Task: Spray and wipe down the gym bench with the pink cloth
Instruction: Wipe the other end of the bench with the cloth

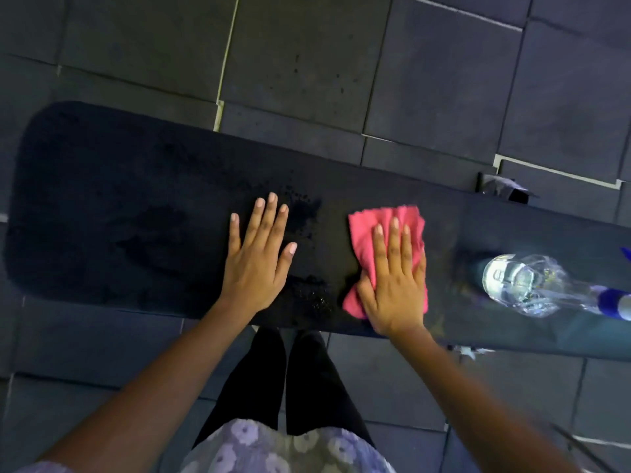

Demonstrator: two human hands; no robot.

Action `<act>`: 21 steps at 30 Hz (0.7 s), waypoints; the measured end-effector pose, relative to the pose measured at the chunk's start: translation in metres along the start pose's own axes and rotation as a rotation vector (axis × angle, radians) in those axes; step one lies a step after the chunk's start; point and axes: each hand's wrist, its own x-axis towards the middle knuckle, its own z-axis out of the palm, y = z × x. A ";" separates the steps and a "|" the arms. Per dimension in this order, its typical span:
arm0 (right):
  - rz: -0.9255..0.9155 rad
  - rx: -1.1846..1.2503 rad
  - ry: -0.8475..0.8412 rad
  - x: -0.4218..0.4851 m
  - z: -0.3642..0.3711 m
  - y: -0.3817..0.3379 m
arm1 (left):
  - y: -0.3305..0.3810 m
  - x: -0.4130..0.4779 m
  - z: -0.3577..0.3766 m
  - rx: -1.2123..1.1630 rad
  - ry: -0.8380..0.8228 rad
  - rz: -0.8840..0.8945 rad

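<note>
The right hand (396, 278) lies flat, fingers spread and extended, pressing the pink cloth (382, 227) down onto the black padded top of the gym bench, the counter (119, 199) here. The cloth is crumpled under the palm; it sticks out beyond the fingertips on the far side and past the thumb toward the near edge of the counter, with a corner showing by the wrist. The hand is not curled around the cloth, only flattened on it.

The left hand (259, 257) rests just beside it, open and empty, palm down on the bare pad, fingers spread. Between the two hands the surface shows wet speckles (307, 213) and droplets, with darker damp patches farther left.

To the right of the cloth hand, apart from it, a clear spray bottle (526, 285) stands on the counter, its blue part at the picture's edge.

Below the counter's near edge are the person's dark-clad legs (290, 380) and a pale flowered garment (273, 448). Grey tiled floor (341, 63) surrounds the counter.
</note>
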 end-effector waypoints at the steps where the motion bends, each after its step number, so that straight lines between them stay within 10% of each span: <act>1: 0.054 0.001 -0.001 -0.022 0.006 0.004 | -0.003 -0.003 0.001 0.007 0.002 0.006; 8: 0.230 0.051 -0.013 -0.088 0.032 -0.004 | -0.007 -0.011 0.008 0.065 0.029 -0.001; 21: 0.431 0.145 0.226 0.119 -0.022 0.010 | -0.009 -0.009 0.007 0.074 0.050 0.028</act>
